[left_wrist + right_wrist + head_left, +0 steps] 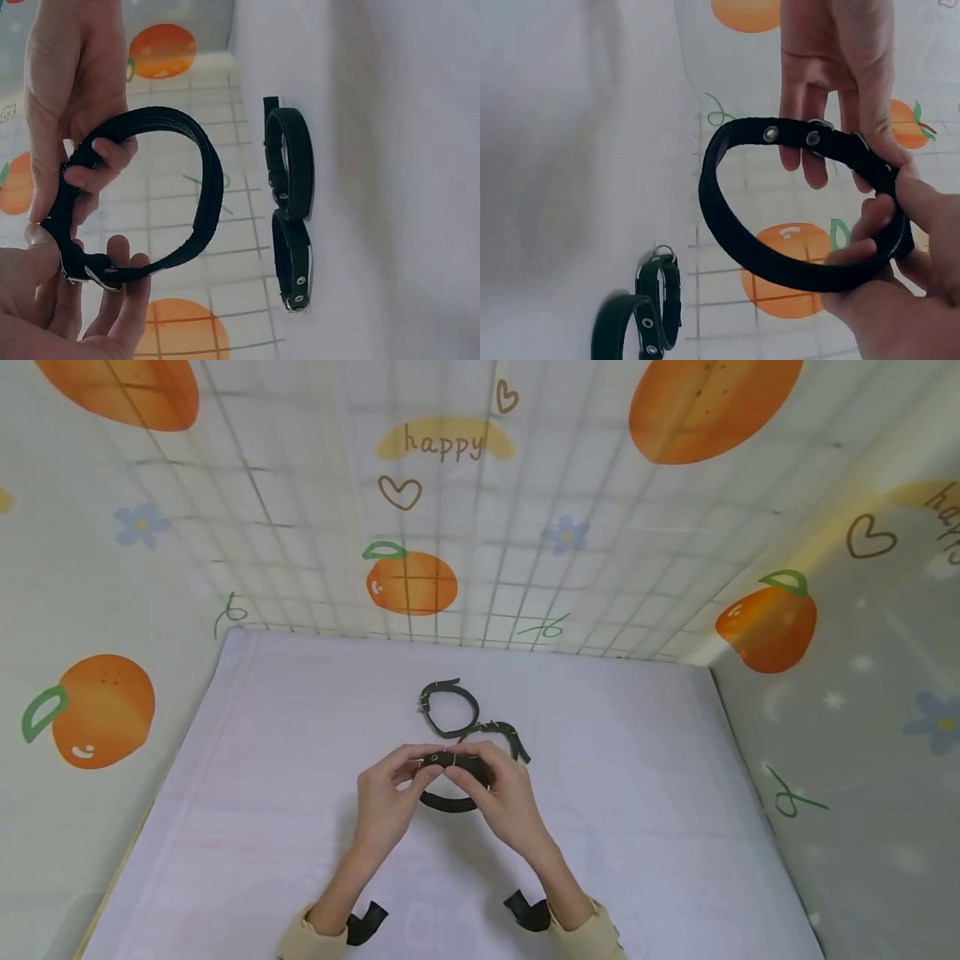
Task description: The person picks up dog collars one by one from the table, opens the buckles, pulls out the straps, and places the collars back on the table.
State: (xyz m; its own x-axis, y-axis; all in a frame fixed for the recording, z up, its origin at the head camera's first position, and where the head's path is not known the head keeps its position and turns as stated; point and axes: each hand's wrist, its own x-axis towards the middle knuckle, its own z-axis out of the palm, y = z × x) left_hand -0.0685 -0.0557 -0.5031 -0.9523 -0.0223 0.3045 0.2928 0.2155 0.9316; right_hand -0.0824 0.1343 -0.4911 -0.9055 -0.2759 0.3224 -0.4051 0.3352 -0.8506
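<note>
Both hands hold a black collar (450,805), fastened into a loop, up over the table. My left hand (384,795) pinches it by the metal buckle, thumb in front and fingers behind. The right hand (512,795) grips the strap just beside, its fingers passing through the loop, and the two thumb tips meet on the band. Silver rivets and a ring show on the held collar (780,274) in the right wrist view. Beyond the hands, two similar collars lie on the table: one round loop (476,700) and one nearer, partly hidden collar (519,747).
The table (637,793) has a pale cloth. Behind it stands a white wire grid (510,585) backed by a curtain printed with oranges, and printed curtain hangs at both sides. Black straps (367,924) stick out at the sleeve cuffs.
</note>
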